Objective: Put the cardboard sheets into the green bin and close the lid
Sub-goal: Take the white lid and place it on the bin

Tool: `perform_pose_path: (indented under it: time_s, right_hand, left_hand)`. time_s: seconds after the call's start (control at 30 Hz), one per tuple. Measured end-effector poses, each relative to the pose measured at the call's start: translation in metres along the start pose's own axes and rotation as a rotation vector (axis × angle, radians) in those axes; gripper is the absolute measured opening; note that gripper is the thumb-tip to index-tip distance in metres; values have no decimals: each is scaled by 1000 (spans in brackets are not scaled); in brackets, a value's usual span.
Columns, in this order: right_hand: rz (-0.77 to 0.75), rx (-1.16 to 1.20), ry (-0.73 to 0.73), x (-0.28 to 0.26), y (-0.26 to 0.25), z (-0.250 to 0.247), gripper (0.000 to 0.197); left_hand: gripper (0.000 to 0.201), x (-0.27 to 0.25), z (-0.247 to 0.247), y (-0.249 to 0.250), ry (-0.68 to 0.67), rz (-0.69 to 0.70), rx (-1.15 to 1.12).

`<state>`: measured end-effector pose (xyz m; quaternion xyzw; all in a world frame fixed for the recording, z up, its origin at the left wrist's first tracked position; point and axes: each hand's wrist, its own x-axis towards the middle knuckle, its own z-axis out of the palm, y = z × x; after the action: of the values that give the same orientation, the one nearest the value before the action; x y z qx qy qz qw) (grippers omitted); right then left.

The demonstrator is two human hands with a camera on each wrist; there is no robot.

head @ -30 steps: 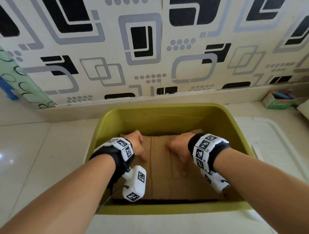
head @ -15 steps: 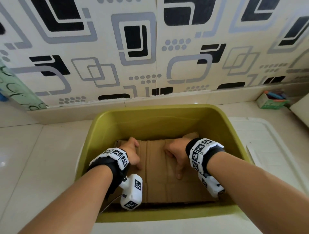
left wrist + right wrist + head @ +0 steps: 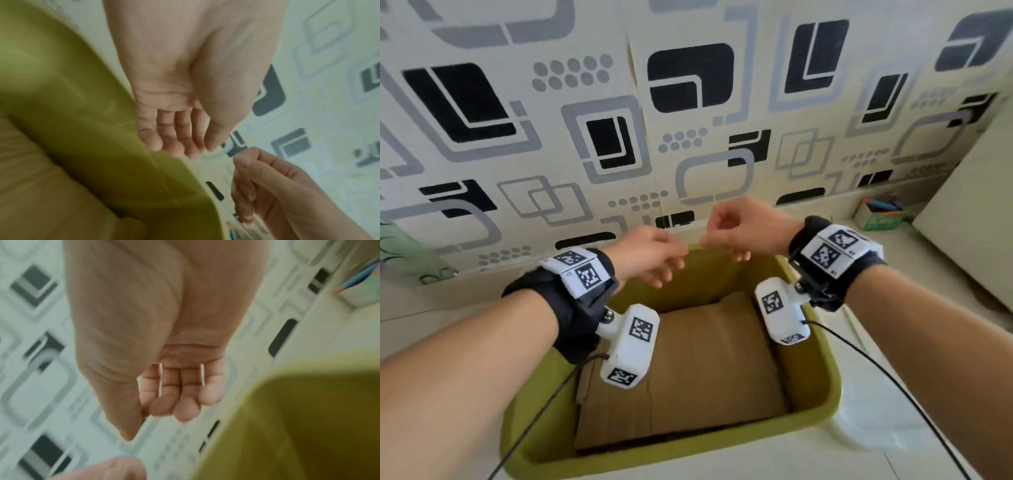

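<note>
The brown cardboard sheets [image 3: 715, 370] lie flat inside the olive-green bin [image 3: 823, 383]. Both hands hover above the bin's far rim and are empty. My left hand [image 3: 654, 257] has loosely bent fingers, and the left wrist view shows the left hand [image 3: 180, 142] beside the bin wall [image 3: 82, 113] with cardboard [image 3: 30, 194] below. My right hand [image 3: 732, 233] is loosely curled, almost touching the left. In the right wrist view the right hand [image 3: 179, 394] holds nothing, next to the bin [image 3: 298, 418]. The white lid [image 3: 866, 431] lies on the floor right of the bin.
A patterned wall rises just behind the bin. A small green box of pens [image 3: 880, 216] sits at the wall's foot on the right, beside a pale cabinet side [image 3: 969, 212]. Light floor tiles [image 3: 431, 329] spread to the left of the bin.
Both hands have lifted off the cardboard and risen out of the bin to above its far rim, coming close together. The cardboard stays flat in the bin.
</note>
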<state>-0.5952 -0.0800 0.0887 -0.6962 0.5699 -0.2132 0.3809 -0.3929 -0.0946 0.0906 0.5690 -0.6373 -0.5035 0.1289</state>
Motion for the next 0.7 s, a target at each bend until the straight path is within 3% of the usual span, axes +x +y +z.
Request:
perform_pose_path:
  time_s: [0.13, 0.3, 0.37, 0.5, 0.6, 0.7]
  right_hand:
    - [142, 117, 340, -25, 54, -63, 21]
    - [535, 4, 445, -60, 164, -70, 16]
    - [685, -145, 396, -74, 198, -60, 19]
    - [879, -385, 204, -103, 243, -31, 49]
    - [946, -430, 147, -111, 262, -12, 47]
    - [937, -455, 120, -109, 270, -4, 39]
  left_hand:
    - [13, 18, 44, 67, 115, 213, 23]
    - [19, 56, 109, 107, 78, 348, 444]
    - [22, 71, 123, 109, 32, 296, 624]
    - [26, 89, 142, 94, -185, 78, 816]
    - [47, 94, 145, 77, -133, 64, 955]
    - [54, 98, 147, 71, -105, 87, 1021]
